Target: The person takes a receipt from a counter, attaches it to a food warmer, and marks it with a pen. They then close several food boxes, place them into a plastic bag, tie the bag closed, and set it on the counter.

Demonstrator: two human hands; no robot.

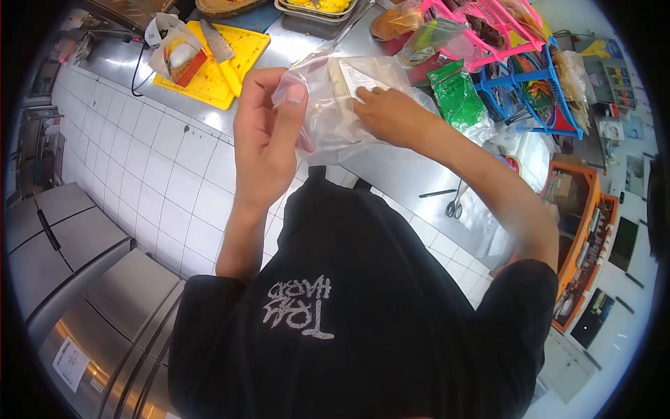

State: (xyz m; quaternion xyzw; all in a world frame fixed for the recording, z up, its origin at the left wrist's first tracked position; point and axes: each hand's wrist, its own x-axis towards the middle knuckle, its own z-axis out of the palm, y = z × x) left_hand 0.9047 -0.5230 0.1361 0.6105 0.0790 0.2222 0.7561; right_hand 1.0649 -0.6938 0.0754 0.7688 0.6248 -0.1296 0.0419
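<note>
A clear plastic bag (317, 105) hangs in front of me near the counter edge. Inside or against it is a pale block-shaped pack (342, 87) with a white printed label. My left hand (269, 140) grips the bag's left side between thumb and fingers. From the right, my right hand (391, 115) reaches onto the pack and the bag, its fingers bent and partly hidden by plastic. Whether the right fingertips pinch the pack or only press on it, I cannot tell.
A yellow cutting board (251, 49) with a knife (218, 43) lies at the upper left. Pink (481, 49) and blue baskets (523, 94) and a green packet (457, 94) stand at the upper right. Scissors (454, 208) lie on the steel counter (419, 171).
</note>
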